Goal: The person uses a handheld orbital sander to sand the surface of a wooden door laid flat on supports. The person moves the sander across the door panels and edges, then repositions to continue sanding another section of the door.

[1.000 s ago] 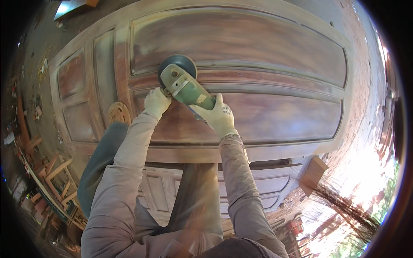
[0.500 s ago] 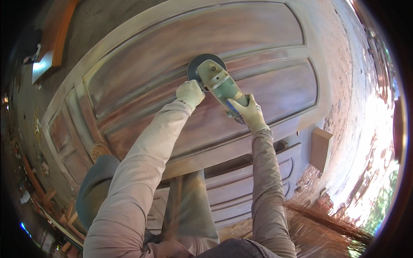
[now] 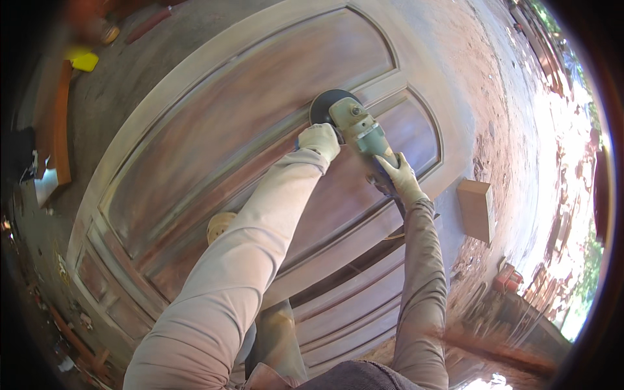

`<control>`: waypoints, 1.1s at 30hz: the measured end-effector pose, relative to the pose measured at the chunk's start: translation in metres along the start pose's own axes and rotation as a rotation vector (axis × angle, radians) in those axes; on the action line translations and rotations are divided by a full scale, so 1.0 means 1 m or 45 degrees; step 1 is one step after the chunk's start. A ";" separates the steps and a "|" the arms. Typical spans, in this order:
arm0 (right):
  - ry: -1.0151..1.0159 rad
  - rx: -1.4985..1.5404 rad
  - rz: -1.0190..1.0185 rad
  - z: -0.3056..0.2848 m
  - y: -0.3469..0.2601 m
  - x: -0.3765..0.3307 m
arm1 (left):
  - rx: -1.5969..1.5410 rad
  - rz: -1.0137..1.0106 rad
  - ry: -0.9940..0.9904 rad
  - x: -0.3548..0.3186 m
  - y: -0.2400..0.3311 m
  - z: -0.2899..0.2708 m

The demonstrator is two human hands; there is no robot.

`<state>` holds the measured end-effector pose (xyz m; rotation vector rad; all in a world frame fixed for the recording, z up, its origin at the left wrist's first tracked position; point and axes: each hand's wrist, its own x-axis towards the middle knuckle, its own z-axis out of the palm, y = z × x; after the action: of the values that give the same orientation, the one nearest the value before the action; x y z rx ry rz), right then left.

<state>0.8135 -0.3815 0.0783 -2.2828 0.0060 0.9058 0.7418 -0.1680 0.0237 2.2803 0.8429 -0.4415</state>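
Note:
Both my hands wear pale gloves and hold an angle grinder [image 3: 372, 138] with a green-grey body. My left hand [image 3: 318, 142] is closed at the side of its head, by the side handle, which is mostly hidden. My right hand [image 3: 404, 181] wraps the rear of the body. The dark round disc [image 3: 321, 108] lies against the middle rail of a large brown panelled wooden door [image 3: 240, 84]; whether it spins I cannot tell. Beside my left forearm, a tan perforated disc [image 3: 220, 226] shows over the door, partly covered by the sleeve.
A second panelled door [image 3: 354, 322] lies below the near edge. At the right, a wooden block [image 3: 476, 211] stands near the door's corner, with a red object [image 3: 507, 279] beyond it. An orange-brown board [image 3: 62, 123] and a yellow item [image 3: 85, 62] are at the far left.
The grinder, in both hands, has moved along the rail toward the door's right end. My view has shifted and turned, and a yellow item now shows at the upper left.

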 end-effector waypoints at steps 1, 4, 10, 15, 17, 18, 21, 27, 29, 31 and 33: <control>0.003 -0.083 0.031 -0.012 0.009 0.013 | -0.005 0.037 0.000 0.009 0.011 0.004; 0.108 -0.033 0.059 -0.036 0.034 0.043 | -0.029 0.119 -0.005 0.032 0.044 0.012; 0.051 -0.087 0.055 -0.079 0.031 0.067 | -0.147 0.166 -0.107 0.049 0.085 0.012; 0.195 -0.056 0.012 -0.089 0.044 0.089 | -0.192 0.248 -0.145 0.065 0.096 0.007; 0.195 -0.018 0.047 -0.096 0.051 0.095 | -0.179 0.276 -0.106 0.078 0.104 0.013; 0.155 0.023 0.067 -0.100 0.038 0.097 | -0.160 0.285 -0.079 0.085 0.106 0.014; 0.169 0.041 0.050 -0.114 0.054 0.115 | -0.166 0.290 -0.095 0.101 0.121 0.021; 0.176 0.160 0.035 -0.132 0.076 0.133 | -0.189 0.360 -0.092 0.123 0.149 0.036; 0.162 0.177 0.050 -0.148 0.091 0.139 | -0.174 0.407 -0.108 0.128 0.164 0.043; 0.133 0.359 0.139 -0.157 0.097 0.142 | -0.161 0.467 -0.119 0.136 0.175 0.048; 0.186 0.409 0.256 -0.155 0.081 0.136 | -0.108 0.440 -0.128 0.145 0.192 0.051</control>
<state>0.9918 -0.5040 0.0302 -2.0639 0.4223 0.7715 0.9736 -0.2477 0.0029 2.2445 0.3973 -0.3516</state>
